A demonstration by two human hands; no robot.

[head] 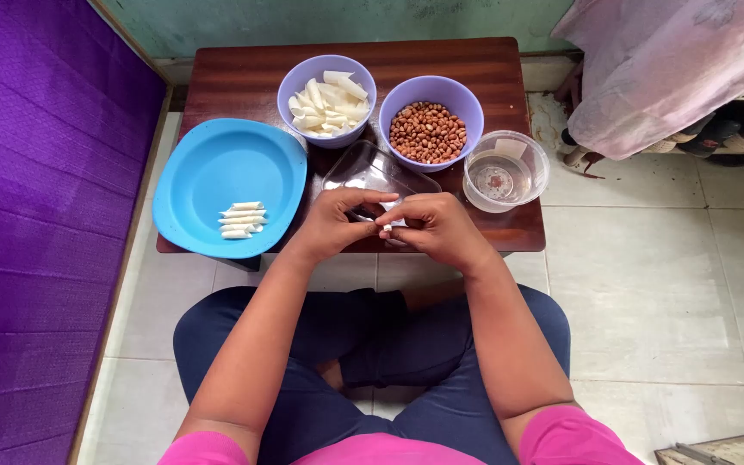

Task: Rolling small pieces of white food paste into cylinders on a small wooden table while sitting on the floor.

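Left hand (335, 226) and right hand (435, 228) both pinch one small white roll (387, 226) above the wooden table (243, 77)

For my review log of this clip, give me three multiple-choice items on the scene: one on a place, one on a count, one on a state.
1. Where do the finished white rolls lie?
A. on the blue plate
B. in the peanut bowl
C. on the floor

2. How many purple bowls stand on the table?
A. one
B. two
C. four

3. What are the left hand and right hand doing?
A. resting on the knees
B. lifting the clear water container
C. pinching a small white piece together

Key: 1 A, the rolls sit on the plate's near side; 2 B, one holds white wrappers, one peanuts; 3 C, the fingertips meet on the piece at the table's front edge.
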